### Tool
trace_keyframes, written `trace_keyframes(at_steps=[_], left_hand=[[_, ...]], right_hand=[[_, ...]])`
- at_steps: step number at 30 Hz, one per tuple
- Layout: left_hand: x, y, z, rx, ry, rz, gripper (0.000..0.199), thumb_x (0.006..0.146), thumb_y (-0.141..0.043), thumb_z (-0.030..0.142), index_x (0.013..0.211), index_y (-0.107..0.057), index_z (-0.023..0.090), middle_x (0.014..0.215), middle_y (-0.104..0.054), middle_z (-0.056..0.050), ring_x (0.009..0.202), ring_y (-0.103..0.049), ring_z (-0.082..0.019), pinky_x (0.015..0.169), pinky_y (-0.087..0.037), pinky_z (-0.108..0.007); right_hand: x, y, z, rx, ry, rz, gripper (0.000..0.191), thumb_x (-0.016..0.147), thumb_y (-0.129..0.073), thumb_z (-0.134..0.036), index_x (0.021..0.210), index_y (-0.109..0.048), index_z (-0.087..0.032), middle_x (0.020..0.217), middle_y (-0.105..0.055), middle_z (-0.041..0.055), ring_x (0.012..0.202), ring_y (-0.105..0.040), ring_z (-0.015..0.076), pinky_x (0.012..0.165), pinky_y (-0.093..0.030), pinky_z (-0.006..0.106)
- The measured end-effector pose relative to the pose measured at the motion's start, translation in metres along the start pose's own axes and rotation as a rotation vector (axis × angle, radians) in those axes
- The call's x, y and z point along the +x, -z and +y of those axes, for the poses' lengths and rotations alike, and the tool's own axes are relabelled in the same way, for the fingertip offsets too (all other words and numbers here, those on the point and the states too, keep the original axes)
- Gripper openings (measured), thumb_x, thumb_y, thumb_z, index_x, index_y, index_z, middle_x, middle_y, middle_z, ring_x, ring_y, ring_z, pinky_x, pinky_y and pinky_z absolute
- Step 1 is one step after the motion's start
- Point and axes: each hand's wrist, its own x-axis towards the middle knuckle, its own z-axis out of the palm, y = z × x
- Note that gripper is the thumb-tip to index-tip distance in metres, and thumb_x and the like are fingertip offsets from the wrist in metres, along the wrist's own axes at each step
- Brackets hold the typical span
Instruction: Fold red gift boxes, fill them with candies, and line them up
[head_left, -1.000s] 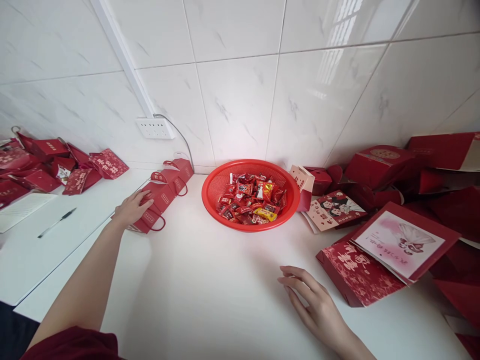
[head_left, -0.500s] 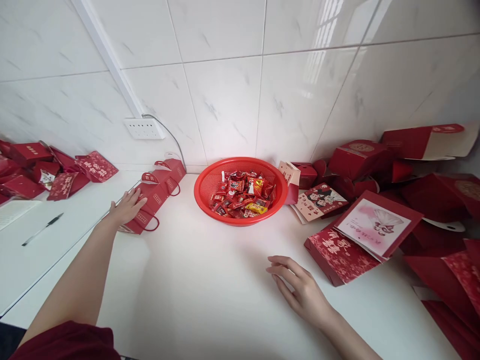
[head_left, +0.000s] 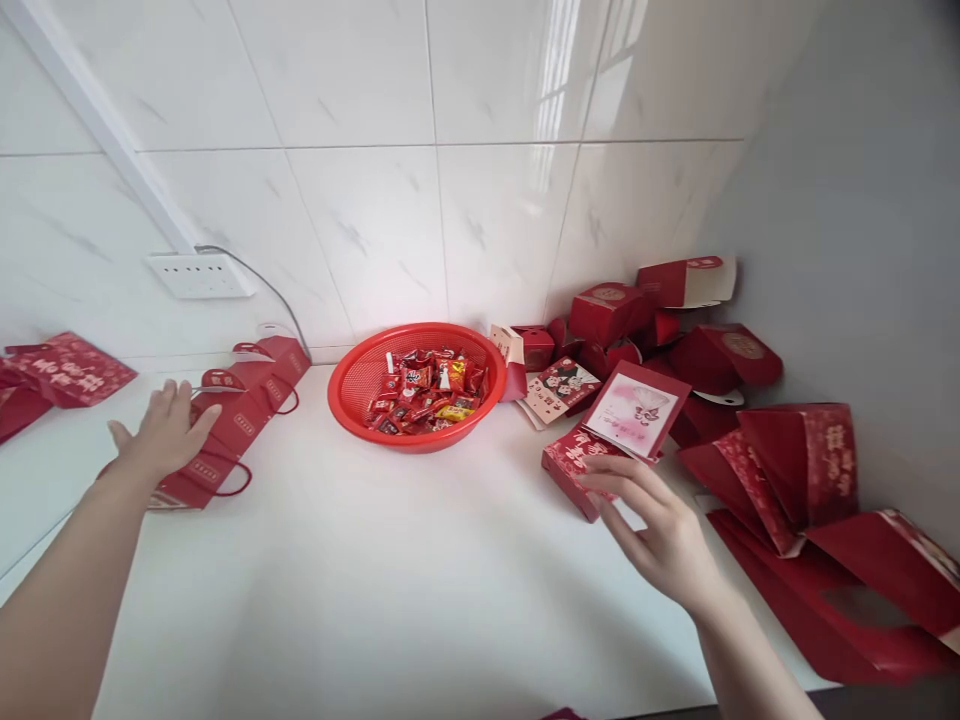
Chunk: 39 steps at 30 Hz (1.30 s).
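Observation:
My left hand (head_left: 166, 432) is open, its fingers spread over the row of red gift boxes (head_left: 244, 425) with cord handles at the left; whether it touches them I cannot tell. My right hand (head_left: 660, 535) reaches over the near end of a flat red box (head_left: 574, 462) with pale lettering, fingers apart and curved; contact with the box is unclear. A white-and-pink printed card (head_left: 630, 410) on a red backing lies partly across that box. Between my hands, farther back, a red plastic basket (head_left: 346, 385) holds wrapped sweets (head_left: 427, 390).
Many red boxes (head_left: 607, 312) are heaped against the wall at the right, with unfolded ones (head_left: 795, 590) nearer the table edge. A cartoon-printed card (head_left: 562, 388) lies beside the basket. More red boxes (head_left: 71, 370) sit far left. A power socket (head_left: 201, 276) with a cable is on the tiled wall.
The view has swung to the right. My right hand has moved from bare table to over the flat red box. My left hand stays by the handled boxes, its fingers more spread.

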Motion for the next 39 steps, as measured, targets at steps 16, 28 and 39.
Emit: trace_keyframes(at_steps=[16, 28, 39], left_hand=[[-0.19, -0.052, 0.253, -0.357, -1.08, -0.365, 0.061, 0.097, -0.045, 0.043, 0.153, -0.022, 0.046, 0.156, -0.037, 0.006, 0.139, -0.045, -0.024, 0.115, -0.039, -0.044], [-0.203, -0.098, 0.266, -0.289, -1.019, -0.423, 0.063, 0.1, -0.037, 0.049, 0.155, -0.008, 0.045, 0.163, -0.018, 0.002, 0.15, -0.019, -0.028, 0.119, -0.017, -0.062], [-0.2, -0.093, 0.275, -0.354, -1.101, -0.168, 0.069, 0.097, -0.045, 0.03, 0.158, -0.013, 0.034, 0.162, -0.023, -0.005, 0.147, -0.029, -0.03, 0.117, -0.035, -0.056]], right_hand=[[-0.035, 0.022, 0.079, -0.385, -0.692, 0.062, 0.026, 0.094, -0.047, -0.033, 0.108, -0.063, -0.019, 0.09, -0.07, 0.0073, 0.076, -0.068, 0.0213, 0.066, -0.049, 0.03], [-0.035, -0.01, 0.062, -0.06, -0.537, -0.495, 0.046, 0.094, -0.048, -0.023, 0.138, -0.05, -0.033, 0.131, -0.062, 0.0039, 0.109, -0.066, 0.0176, 0.086, -0.052, 0.028], [0.013, 0.013, 0.085, -0.385, -0.768, -0.258, 0.026, 0.098, -0.042, -0.032, 0.114, -0.061, -0.023, 0.117, -0.069, 0.0066, 0.098, -0.068, 0.025, 0.069, -0.049, 0.032]])
